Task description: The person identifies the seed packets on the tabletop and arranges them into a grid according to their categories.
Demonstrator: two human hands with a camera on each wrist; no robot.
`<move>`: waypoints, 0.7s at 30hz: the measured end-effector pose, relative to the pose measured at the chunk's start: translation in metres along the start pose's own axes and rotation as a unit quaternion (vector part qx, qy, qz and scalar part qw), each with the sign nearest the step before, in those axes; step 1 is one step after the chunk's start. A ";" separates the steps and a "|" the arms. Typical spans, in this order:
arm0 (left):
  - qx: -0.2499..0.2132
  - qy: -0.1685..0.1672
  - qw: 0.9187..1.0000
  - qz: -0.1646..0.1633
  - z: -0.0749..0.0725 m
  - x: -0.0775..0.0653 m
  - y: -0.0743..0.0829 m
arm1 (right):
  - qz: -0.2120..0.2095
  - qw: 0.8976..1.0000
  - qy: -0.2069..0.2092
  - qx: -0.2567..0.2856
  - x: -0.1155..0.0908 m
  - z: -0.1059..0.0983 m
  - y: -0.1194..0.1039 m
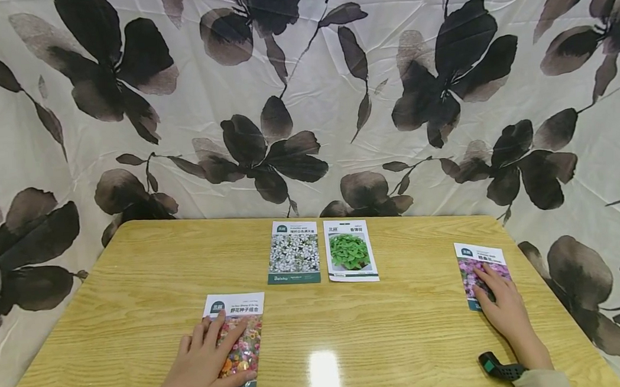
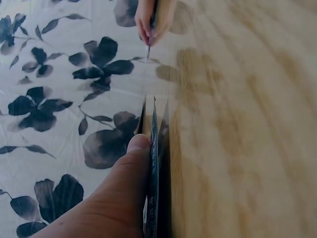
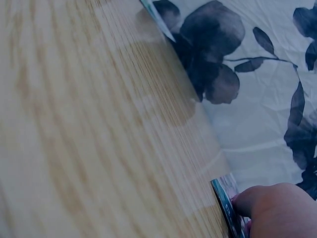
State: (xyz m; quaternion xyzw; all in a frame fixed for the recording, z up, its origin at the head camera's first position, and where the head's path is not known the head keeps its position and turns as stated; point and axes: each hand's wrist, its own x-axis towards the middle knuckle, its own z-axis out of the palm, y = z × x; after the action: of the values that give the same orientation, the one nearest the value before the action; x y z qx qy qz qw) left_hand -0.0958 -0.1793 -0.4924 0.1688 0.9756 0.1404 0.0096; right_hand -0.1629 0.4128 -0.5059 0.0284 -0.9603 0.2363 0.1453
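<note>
My left hand [image 1: 200, 361] rests on a seed packet [image 1: 247, 344] with mixed, colourful flowers, at the near left of the table. Its fingers are spread over the packet's front, and the thumb reaches to the lower right edge. On the right side, my right hand [image 1: 503, 306] lies over a seed packet [image 1: 467, 272] with pink-purple flowers, covering its lower right part. The right wrist view shows the right hand's thumb [image 3: 245, 202] against that packet's edge. Between the hands, farther back, lie a white-flower seed packet [image 1: 294, 255] and a green-leaf seed packet [image 1: 349, 251], side by side.
The packets lie on a light wooden table [image 1: 393, 336] with a bright reflection near its front. A white cloth [image 1: 350, 155] with dark flowers hangs right behind the table's far edge. A black band [image 1: 499, 368] is on the right wrist.
</note>
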 end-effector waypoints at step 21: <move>-0.015 0.039 0.998 0.050 0.008 0.001 0.009 | 0.007 1.000 -0.006 0.001 0.002 -0.002 -0.001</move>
State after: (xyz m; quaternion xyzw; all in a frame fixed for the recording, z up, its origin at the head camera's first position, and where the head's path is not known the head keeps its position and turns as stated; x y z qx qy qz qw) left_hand -0.0935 -0.1686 -0.4980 0.2113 0.9635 0.1612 -0.0326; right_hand -0.1638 0.4132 -0.5036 0.0230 -0.9611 0.2380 0.1381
